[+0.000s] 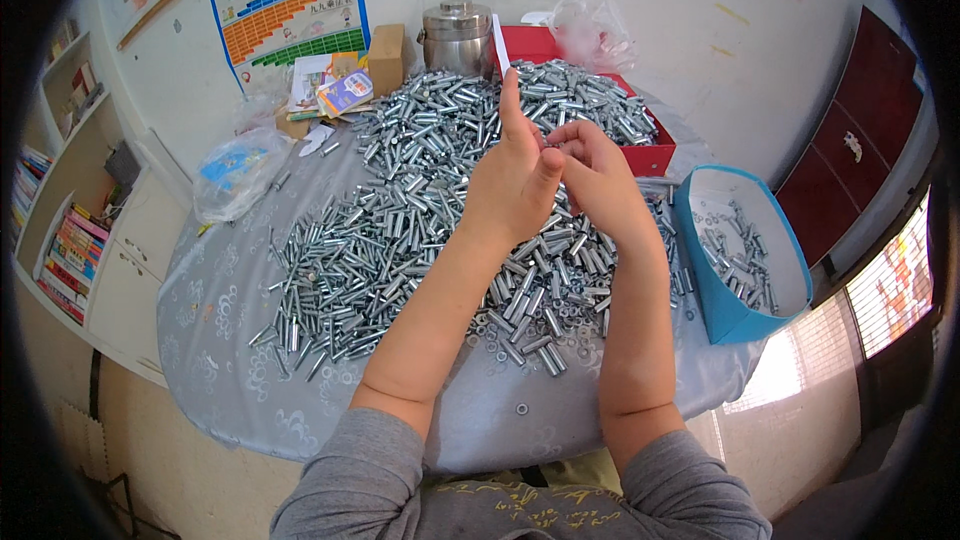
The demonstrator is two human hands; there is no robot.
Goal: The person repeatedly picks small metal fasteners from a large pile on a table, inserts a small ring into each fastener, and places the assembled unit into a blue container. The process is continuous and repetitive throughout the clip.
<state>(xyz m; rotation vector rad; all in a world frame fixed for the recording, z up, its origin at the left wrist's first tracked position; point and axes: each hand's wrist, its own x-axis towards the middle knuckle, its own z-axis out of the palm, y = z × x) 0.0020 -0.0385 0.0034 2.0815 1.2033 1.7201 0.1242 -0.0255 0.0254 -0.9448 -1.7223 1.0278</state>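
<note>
Both my hands are raised over a big heap of silvery metal sleeve-like rods (370,260) on the table. My left hand (513,185) has its index finger stretched upward and its thumb apart; its other fingers are hidden behind it. Close against it, my right hand (605,180) has its fingers bent inward toward the left palm. Whatever may lie between its fingertips is too small or covered to make out. Small washers or nuts (590,348) are scattered at the heap's near edge, and a single ring-shaped one (521,408) lies between my forearms.
A blue fabric bin (735,328) at the right holds loose rods and small rings. Behind the heap stand a red box (652,159) filled with rods and a steel pot (458,35). A plastic bag (240,175), cardboard box (386,58) and papers lie at the left on the grey tablecloth (215,340).
</note>
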